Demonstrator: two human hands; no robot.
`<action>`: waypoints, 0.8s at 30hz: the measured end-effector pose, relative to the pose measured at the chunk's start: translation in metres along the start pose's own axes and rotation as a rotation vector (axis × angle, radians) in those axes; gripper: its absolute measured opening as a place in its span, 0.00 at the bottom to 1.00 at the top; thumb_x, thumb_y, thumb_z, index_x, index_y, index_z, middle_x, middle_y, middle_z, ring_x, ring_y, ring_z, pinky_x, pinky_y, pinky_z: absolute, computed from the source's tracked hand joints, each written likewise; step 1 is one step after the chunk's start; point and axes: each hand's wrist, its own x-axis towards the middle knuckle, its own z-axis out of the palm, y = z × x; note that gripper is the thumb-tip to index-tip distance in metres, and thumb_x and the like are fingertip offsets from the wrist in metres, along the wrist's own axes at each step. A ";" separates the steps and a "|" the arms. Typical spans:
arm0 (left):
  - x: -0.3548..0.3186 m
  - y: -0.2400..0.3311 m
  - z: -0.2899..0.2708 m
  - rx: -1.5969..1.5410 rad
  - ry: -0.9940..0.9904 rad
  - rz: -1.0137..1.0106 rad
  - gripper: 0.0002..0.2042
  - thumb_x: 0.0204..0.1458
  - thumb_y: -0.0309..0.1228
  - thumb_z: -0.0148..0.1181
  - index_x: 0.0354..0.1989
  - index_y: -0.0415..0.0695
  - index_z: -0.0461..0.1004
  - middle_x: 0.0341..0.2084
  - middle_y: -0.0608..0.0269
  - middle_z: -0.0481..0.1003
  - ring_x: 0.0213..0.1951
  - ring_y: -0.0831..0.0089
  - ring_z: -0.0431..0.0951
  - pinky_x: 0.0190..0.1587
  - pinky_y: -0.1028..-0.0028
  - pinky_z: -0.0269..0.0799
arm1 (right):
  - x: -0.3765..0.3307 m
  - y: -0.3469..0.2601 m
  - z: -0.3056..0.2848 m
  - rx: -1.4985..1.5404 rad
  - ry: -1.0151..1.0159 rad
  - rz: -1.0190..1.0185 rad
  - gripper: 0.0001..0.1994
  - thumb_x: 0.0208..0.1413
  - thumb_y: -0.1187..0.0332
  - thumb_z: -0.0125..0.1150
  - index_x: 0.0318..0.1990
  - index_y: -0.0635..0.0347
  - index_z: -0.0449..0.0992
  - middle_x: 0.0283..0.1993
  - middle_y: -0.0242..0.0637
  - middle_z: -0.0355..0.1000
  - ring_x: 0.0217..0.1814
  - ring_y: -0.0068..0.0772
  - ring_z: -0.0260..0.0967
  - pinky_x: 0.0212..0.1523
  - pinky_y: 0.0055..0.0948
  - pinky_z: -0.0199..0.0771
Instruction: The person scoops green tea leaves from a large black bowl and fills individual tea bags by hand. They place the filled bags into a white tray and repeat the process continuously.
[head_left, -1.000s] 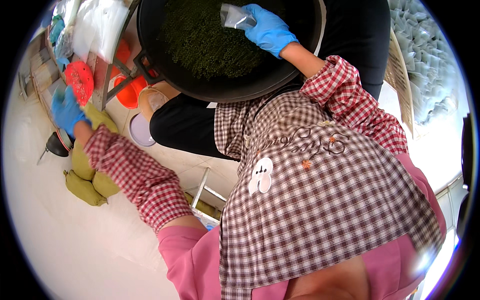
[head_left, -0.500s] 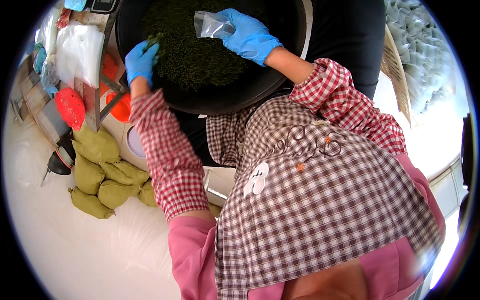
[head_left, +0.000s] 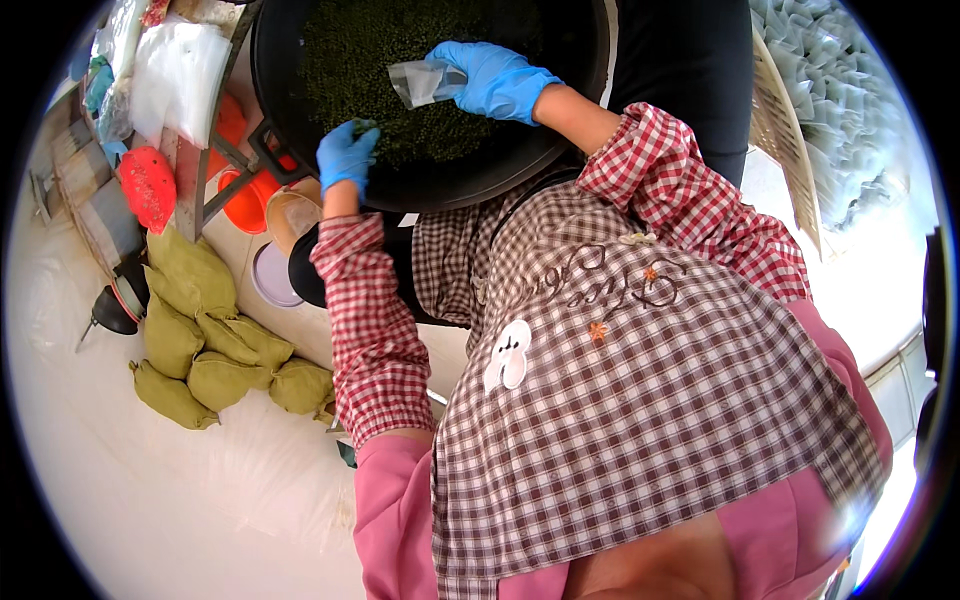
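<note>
A wide black pan [head_left: 290,165] with a side handle holds a heap of small dark green bits [head_left: 400,135], too fine to name the kind. My right hand [head_left: 497,82], in a blue glove, grips a small clear plastic bag [head_left: 420,84] over the heap; the bag's free end points left. My left hand [head_left: 345,160], gloved the same way, is closed above the pan's near left edge, its fingertips pinching some of the green bits. It is apart from the bag, lower and to the left.
Left of the pan, a stand holds a stack of clear bags [head_left: 180,75]; a red object [head_left: 148,190] hangs there. Below are an orange tub [head_left: 248,203], a round pale lid [head_left: 275,275] and filled olive cloth sacks [head_left: 225,380]. At right, many clear packets [head_left: 835,110] lie beside a woven tray [head_left: 785,135].
My left hand has moved right and nearer to me with its pinch of green bits. My right hand still grips the bag, now tilted slightly. The whole view has shifted a little.
</note>
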 end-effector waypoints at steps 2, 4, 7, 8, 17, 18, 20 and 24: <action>-0.012 0.007 -0.025 -0.234 -0.022 0.007 0.10 0.53 0.27 0.57 0.43 0.42 0.75 0.33 0.67 0.76 0.30 0.77 0.77 0.27 0.80 0.73 | -0.001 -0.001 0.001 -0.037 -0.070 -0.042 0.21 0.41 0.74 0.59 0.48 0.56 0.69 0.39 0.47 0.72 0.40 0.49 0.71 0.40 0.44 0.70; -0.024 0.013 -0.043 -0.486 0.043 0.060 0.08 0.52 0.26 0.58 0.41 0.41 0.75 0.34 0.66 0.76 0.28 0.76 0.77 0.27 0.77 0.76 | -0.001 -0.002 0.002 -0.095 -0.134 -0.076 0.23 0.41 0.74 0.59 0.50 0.55 0.68 0.40 0.47 0.72 0.41 0.48 0.71 0.40 0.44 0.70; -0.033 0.016 -0.051 -0.554 0.145 0.144 0.09 0.52 0.25 0.57 0.42 0.41 0.75 0.36 0.64 0.76 0.33 0.74 0.77 0.30 0.74 0.78 | -0.001 -0.001 0.004 -0.114 -0.222 -0.075 0.26 0.42 0.77 0.58 0.54 0.56 0.66 0.43 0.48 0.71 0.44 0.49 0.70 0.43 0.41 0.71; -0.035 0.017 -0.051 -0.523 0.138 0.138 0.09 0.52 0.24 0.57 0.42 0.41 0.75 0.37 0.63 0.76 0.34 0.74 0.77 0.30 0.73 0.78 | -0.001 0.000 0.005 -0.120 -0.215 -0.083 0.26 0.42 0.77 0.58 0.54 0.56 0.66 0.44 0.48 0.71 0.44 0.49 0.70 0.44 0.41 0.71; -0.064 0.047 -0.051 -0.740 0.021 0.230 0.10 0.54 0.24 0.54 0.44 0.39 0.73 0.36 0.61 0.76 0.35 0.71 0.78 0.32 0.70 0.79 | 0.000 0.002 0.009 -0.128 -0.186 -0.164 0.29 0.43 0.75 0.60 0.57 0.55 0.63 0.46 0.46 0.71 0.47 0.48 0.70 0.45 0.43 0.71; -0.069 0.052 -0.052 -0.744 0.036 0.230 0.10 0.54 0.24 0.54 0.44 0.39 0.72 0.36 0.61 0.76 0.35 0.71 0.78 0.32 0.71 0.79 | -0.001 0.001 0.009 -0.123 -0.176 -0.183 0.29 0.43 0.75 0.61 0.57 0.55 0.63 0.47 0.47 0.70 0.48 0.48 0.69 0.46 0.43 0.71; -0.076 0.061 -0.049 -0.700 0.071 0.216 0.10 0.54 0.24 0.54 0.44 0.39 0.72 0.36 0.61 0.76 0.34 0.71 0.78 0.31 0.72 0.78 | -0.002 -0.001 0.009 -0.079 -0.167 -0.195 0.30 0.43 0.75 0.61 0.58 0.55 0.63 0.49 0.47 0.69 0.50 0.49 0.68 0.48 0.42 0.70; -0.085 0.076 -0.040 -0.393 0.064 0.148 0.09 0.52 0.25 0.56 0.42 0.39 0.74 0.33 0.62 0.76 0.30 0.75 0.77 0.26 0.75 0.77 | -0.003 -0.005 0.008 -0.035 -0.097 -0.240 0.34 0.40 0.76 0.64 0.59 0.56 0.60 0.51 0.47 0.67 0.54 0.49 0.65 0.52 0.42 0.70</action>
